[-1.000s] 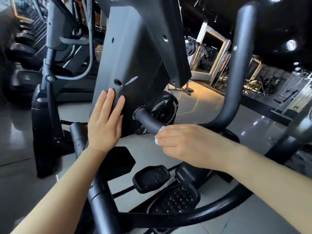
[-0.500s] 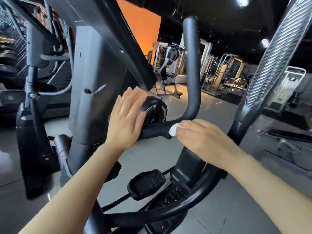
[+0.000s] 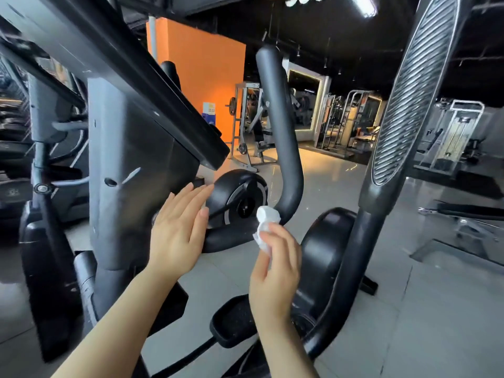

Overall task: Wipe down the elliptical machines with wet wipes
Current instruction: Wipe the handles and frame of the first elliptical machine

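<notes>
Black and dark grey steel fills my view: the elliptical machine stands close in front of me, its console column rising from lower left to a slanted panel overhead. Its curved handlebar runs nearly upright, long axis vertical, then bends at the bottom and turns left toward the column. A ribbed moving arm leans up along the right side, and the pedals sit low, between my forearms. Behind stand an orange wall and weight racks, well apart from the machine.

My left hand lies flat with straight fingers against the column's right edge, beside the handlebar's stub, holding nothing. My right hand has its fingers curled round the white wet wipe, crumpled into a wad. The wipe sticks up above my fingertips and touches the lower bend of the handlebar from the left. A round black housing sits just behind that bend.
</notes>
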Demonstrator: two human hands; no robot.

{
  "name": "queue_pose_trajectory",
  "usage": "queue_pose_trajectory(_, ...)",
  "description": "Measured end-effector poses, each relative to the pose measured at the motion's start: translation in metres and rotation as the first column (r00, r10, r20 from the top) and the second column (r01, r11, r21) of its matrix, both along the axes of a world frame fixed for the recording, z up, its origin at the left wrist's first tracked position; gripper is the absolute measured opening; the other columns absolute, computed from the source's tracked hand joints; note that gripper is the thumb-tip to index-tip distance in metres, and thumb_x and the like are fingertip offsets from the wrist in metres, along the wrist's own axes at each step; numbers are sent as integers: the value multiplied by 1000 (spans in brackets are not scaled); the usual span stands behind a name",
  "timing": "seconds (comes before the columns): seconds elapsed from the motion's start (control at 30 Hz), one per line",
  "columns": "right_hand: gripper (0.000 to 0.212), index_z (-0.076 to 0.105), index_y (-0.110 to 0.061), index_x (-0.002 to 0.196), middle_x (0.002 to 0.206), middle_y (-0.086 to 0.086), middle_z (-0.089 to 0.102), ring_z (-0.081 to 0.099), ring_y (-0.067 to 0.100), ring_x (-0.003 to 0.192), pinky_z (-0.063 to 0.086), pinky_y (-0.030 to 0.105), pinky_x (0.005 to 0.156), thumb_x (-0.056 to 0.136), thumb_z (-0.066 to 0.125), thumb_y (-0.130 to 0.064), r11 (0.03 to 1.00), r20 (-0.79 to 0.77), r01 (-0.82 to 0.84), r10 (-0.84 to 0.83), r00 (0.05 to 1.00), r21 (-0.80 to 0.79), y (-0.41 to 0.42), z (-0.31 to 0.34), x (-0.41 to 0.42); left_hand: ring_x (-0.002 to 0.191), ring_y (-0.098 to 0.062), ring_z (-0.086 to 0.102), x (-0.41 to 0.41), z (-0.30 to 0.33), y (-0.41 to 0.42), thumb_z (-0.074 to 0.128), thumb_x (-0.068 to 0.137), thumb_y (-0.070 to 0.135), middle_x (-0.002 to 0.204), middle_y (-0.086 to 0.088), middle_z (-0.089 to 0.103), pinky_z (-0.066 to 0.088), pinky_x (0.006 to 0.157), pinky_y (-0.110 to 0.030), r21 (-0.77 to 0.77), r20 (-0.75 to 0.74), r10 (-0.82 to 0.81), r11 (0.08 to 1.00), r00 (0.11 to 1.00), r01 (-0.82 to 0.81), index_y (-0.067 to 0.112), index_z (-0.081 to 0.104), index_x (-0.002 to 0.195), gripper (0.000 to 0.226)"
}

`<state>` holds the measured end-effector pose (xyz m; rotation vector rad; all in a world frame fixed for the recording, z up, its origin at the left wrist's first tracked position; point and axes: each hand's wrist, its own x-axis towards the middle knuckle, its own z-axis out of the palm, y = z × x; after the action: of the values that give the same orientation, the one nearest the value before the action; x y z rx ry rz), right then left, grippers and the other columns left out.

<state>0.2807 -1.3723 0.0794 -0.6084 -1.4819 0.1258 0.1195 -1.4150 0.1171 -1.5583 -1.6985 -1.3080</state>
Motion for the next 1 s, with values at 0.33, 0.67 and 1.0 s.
queue_pose_trajectory(0.33,22,68,0,91,109,9,69,59,28,99,48,38,87,85,47,5,887,325,-69,-94,941,457,14,139,8,132,-27,49,8,-6,1,28,101,24,134,-6,60,24,114,-29,86,54,43,995,998,-47,6,60,130,48)
queue_pose_trajectory(0.67,41,67,3,82,81,19,66,65,38,83,58,46,71,81,27,-4,576,634,-267,-690,348,773,67,263,17,134,-30,44,2,-5,3,32,98,28,151,-14,43,37,106,-47,92,85,45,994,995,-53,10,58,136,49)
queue_pose_trajectory(1.0,14,60,-6,76,75,12,62,62,31,67,54,37,52,72,67,6,818,845,-316,-528,-84,480,40,168,55,136,-39,39,32,13,7,40,100,24,144,-22,45,26,116,-36,257,110,48,964,993,-75,3,60,129,41)
